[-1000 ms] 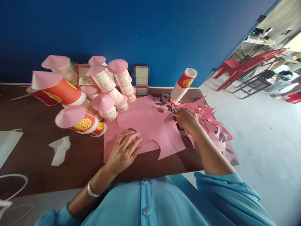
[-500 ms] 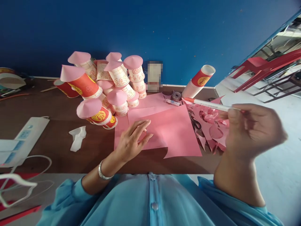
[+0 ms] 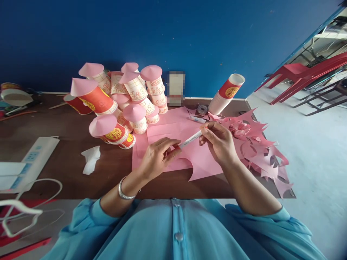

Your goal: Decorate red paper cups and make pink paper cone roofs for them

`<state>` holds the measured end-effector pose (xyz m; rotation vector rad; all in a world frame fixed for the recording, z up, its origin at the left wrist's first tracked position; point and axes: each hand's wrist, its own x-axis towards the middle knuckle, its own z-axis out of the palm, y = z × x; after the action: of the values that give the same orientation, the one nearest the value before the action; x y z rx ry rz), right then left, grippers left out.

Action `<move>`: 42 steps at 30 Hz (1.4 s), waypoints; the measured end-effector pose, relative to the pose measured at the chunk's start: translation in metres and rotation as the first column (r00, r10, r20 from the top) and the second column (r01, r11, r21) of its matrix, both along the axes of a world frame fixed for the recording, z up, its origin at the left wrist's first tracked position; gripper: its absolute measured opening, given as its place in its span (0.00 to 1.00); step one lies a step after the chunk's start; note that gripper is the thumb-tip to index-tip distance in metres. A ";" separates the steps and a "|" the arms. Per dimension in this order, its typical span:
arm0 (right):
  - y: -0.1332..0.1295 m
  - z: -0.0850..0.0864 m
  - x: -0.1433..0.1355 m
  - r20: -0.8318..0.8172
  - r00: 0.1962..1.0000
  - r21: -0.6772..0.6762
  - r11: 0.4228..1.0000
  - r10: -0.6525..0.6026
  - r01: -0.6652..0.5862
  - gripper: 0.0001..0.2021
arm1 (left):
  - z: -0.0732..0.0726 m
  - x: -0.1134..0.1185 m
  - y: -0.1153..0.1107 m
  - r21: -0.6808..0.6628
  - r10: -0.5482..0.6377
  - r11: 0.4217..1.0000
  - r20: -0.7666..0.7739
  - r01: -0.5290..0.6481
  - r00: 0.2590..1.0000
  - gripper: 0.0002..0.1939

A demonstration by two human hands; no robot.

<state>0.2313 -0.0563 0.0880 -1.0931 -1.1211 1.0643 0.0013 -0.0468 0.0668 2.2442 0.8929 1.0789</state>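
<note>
A white pen with red ends is held between both hands above the pink paper sheets. My left hand pinches its lower left end, and my right hand grips the upper right end with thumb and fingers. Behind and left of my hands stand decorated paper-cup towers with pink cone tops. Some of the cups are red with gold patterns. Pink paper scraps lie right of my right hand.
A stack of paper cups stands near the blue wall, beside a tape roll and a small tube. On the left are a crumpled tissue and a white power strip. Red stools are at the right.
My right hand has come left and inward with the pen, from over the table's right side. My left hand, which was open over the paper, has closed on the pen's other end.
</note>
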 end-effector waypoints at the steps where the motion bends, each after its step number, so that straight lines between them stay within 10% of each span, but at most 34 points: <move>1: 0.002 -0.004 -0.004 -0.035 0.999 -0.007 1.000 -0.008 0.008 0.19 | -0.001 -0.001 0.000 -0.027 0.005 1.000 -0.009 -0.005 1.000 0.11; 7: 0.006 -0.015 -0.017 0.047 0.979 -0.078 0.977 0.200 -0.196 0.21 | -0.006 -0.004 0.003 0.007 0.094 0.996 -0.048 -0.094 0.994 0.06; 10: 0.016 -0.004 0.015 0.105 0.980 0.031 0.985 -0.170 0.167 0.20 | -0.014 -0.012 0.013 0.049 0.086 0.995 -0.077 -0.082 0.993 0.05; 14: 0.027 0.016 0.063 -0.070 0.865 0.191 0.844 -0.497 0.501 0.14 | -0.029 -0.005 0.034 0.039 0.090 0.996 -0.223 -0.084 0.971 0.05; 21: 0.013 -0.004 0.023 0.026 0.985 0.045 0.984 -0.173 0.172 0.17 | -0.040 0.051 0.028 0.114 0.050 0.993 -0.599 0.024 0.799 0.20; 31: 0.010 -0.018 0.031 0.081 0.990 -0.068 0.991 -0.111 0.117 0.15 | -0.063 -0.034 -0.036 0.185 0.098 0.983 -0.525 0.001 0.845 0.29; 42: 0.024 -0.019 -0.011 0.224 0.963 -0.082 0.987 0.151 -0.136 0.10 | -0.081 -0.027 -0.042 0.152 0.047 0.988 -0.534 0.040 0.844 0.56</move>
<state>0.2203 -0.0327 0.0695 -1.2259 -1.3749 1.1141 -0.0253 -0.0884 -0.0141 2.7428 1.0538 0.5246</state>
